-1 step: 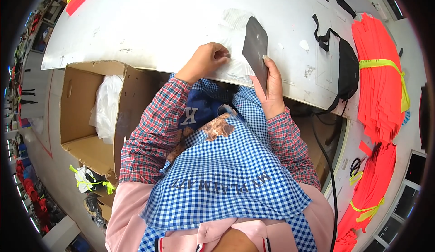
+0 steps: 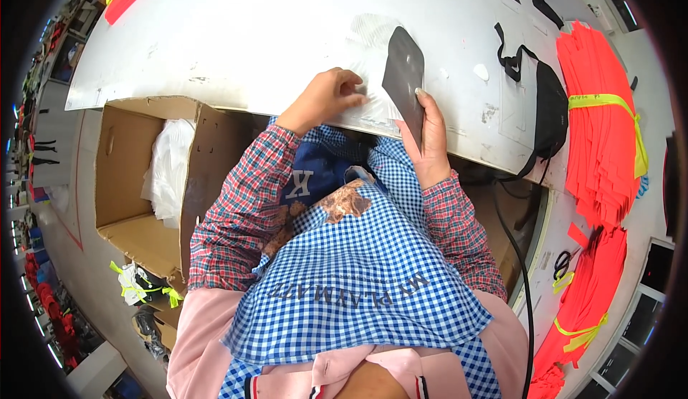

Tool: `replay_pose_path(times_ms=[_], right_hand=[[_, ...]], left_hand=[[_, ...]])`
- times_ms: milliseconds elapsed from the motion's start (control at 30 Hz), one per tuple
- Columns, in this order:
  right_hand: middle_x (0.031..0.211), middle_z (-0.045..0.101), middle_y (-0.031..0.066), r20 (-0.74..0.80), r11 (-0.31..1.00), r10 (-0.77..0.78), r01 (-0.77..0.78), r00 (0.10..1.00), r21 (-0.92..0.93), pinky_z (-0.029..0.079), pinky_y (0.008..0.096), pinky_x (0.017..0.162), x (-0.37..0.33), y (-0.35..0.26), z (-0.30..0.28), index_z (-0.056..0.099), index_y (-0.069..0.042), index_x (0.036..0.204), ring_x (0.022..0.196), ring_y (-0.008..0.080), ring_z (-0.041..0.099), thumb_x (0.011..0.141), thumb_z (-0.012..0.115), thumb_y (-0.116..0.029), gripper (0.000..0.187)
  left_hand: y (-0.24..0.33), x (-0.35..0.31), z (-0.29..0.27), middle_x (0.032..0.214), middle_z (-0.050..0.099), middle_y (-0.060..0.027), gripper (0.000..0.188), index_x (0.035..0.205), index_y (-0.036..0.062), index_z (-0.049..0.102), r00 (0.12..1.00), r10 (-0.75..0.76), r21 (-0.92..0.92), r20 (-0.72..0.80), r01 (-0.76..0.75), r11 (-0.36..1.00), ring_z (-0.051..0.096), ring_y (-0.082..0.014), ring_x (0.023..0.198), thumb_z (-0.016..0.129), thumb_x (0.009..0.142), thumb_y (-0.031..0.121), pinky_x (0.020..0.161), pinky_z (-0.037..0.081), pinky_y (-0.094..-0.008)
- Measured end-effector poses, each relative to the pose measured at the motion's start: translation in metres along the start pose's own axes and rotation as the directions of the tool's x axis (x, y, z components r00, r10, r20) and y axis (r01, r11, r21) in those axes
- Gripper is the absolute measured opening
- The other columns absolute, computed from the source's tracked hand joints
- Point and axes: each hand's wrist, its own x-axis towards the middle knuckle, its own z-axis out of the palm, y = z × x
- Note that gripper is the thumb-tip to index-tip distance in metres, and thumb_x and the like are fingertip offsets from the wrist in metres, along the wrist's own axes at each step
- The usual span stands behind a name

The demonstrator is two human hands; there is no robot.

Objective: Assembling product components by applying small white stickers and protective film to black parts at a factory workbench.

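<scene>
My right hand [image 2: 428, 141] is closed on a flat dark grey panel [image 2: 404, 69] with a rounded upper corner, holding it by its lower end at the table's front edge. To its left, my left hand [image 2: 326, 98] is half curled, with a gap between thumb and fingers and nothing visible in its grasp. The left fingertips are close to a thin, clear, ridged plastic sheet [image 2: 369, 98] on the white table [image 2: 236, 48]. Whether they touch that sheet, I cannot tell. The panel's left edge lies beside or over the sheet.
A cardboard box [image 2: 136, 234] with crumpled white plastic [image 2: 170, 173] stands left of my lap. On the right lie a black strapped pouch [image 2: 550, 105], tied stacks of orange-red fabric [image 2: 595, 141] and black-handled scissors [image 2: 563, 263]. A black cable [image 2: 519, 255] hangs beside my right arm.
My left thumb has shifted slightly to the right, toward the panel. My right hand and the panel have hardly moved.
</scene>
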Motion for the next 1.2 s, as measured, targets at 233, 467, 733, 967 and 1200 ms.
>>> replay_pose_path(times_ms=[233,467,733,967,1200], right_hand=[[0.11,0.066,0.0068,-0.017,1.0,-0.014,0.013,1.0,-0.02,0.045,0.0426,0.099,0.005,0.0,-0.005,0.062,-0.005,0.107,0.106,0.0181,0.06,0.095,0.06,-0.021,0.02],[0.101,0.066,0.0073,-0.011,1.0,-0.008,0.008,1.0,-0.023,0.054,0.0314,0.083,-0.001,-0.005,0.01,0.061,-0.004,0.102,0.092,0.0174,0.065,0.093,0.061,-0.016,0.015],[0.106,0.065,0.0081,-0.014,0.999,0.015,-0.016,1.0,-0.049,0.049,0.0306,0.091,-0.003,-0.003,0.007,0.062,-0.001,0.106,0.099,0.0176,0.061,0.094,0.061,-0.018,0.02],[0.115,0.064,0.0108,-0.143,0.988,0.016,-0.038,0.99,-0.152,0.05,0.0436,0.1,-0.004,0.0,0.015,0.06,0.001,0.113,0.108,0.0236,0.061,0.094,0.06,-0.019,0.027],[0.114,0.061,0.01,-0.031,0.981,0.032,-0.037,0.999,-0.19,0.048,0.0365,0.097,0.002,-0.002,0.008,0.06,0.001,0.114,0.106,0.0205,0.059,0.095,0.059,-0.021,0.029]], left_hand=[[0.028,-0.014,0.028,0.093,0.064,-0.0136,0.012,0.09,0.0022,0.063,0.967,0.251,0.477,0.036,-0.237,0.846,0.065,-0.0333,0.081,0.064,0.081,0.009,0.071,0.055,-0.0403],[0.03,0.006,-0.042,0.093,0.07,-0.013,0.023,0.114,-0.0029,0.057,0.941,-0.246,-0.219,-0.231,0.196,0.956,0.072,-0.0212,0.072,0.05,0.1,0.014,0.058,0.056,-0.0282],[0.034,-0.083,-0.208,0.101,0.069,-0.0132,0.029,0.105,-0.0032,0.058,0.679,-0.362,-0.37,-0.639,0.142,0.918,0.069,-0.0209,0.101,0.056,0.1,0.025,0.085,0.055,-0.0286],[-0.05,-0.264,-0.32,0.093,0.067,-0.0064,0.018,0.1,-0.0012,0.062,0.173,-0.191,-0.135,-0.966,0.295,0.946,0.069,-0.0161,0.091,0.054,0.1,0.015,0.074,0.054,-0.025],[-0.093,-0.316,-0.241,0.088,0.067,-0.0244,0.015,0.099,0.0024,0.063,0.292,-0.009,0.24,-0.956,0.803,0.546,0.067,-0.0405,0.08,0.056,0.092,0.013,0.072,0.053,-0.0442]])
